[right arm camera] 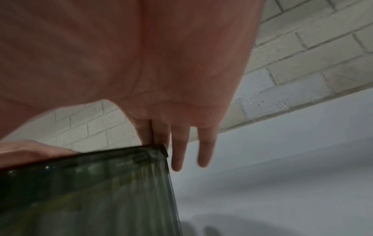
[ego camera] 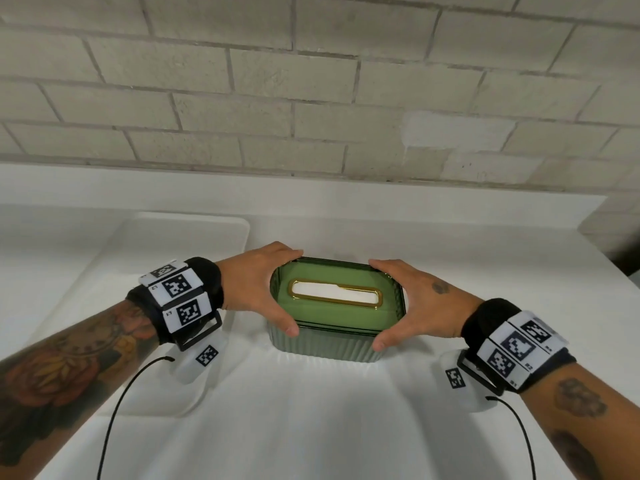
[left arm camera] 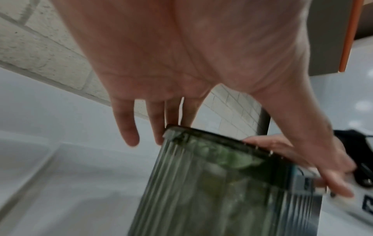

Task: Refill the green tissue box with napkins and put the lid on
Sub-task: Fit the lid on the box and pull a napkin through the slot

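The ribbed green tissue box (ego camera: pixel 325 346) stands on the white counter, and its green lid (ego camera: pixel 311 315) sits on top. A white napkin (ego camera: pixel 332 293) shows through the gold-rimmed slot. My left hand (ego camera: pixel 288 292) grips the lid's left end, thumb on the near corner and fingers on the far corner. At the right end my right hand (ego camera: pixel 377 304) holds it the same way. In the left wrist view my left hand (left arm camera: pixel 252 162) spans the box (left arm camera: pixel 212 199) rim. The right wrist view shows my right hand (right arm camera: pixel 101 153) over the box (right arm camera: pixel 90 199).
A shallow white sink basin (ego camera: pixel 156 244) lies left of the box. A pale brick wall (ego camera: pixel 311 98) rises behind the counter (ego camera: pixel 311 427). The counter ends at the far right (ego camera: pixel 616 268). Black cables hang from both wrists.
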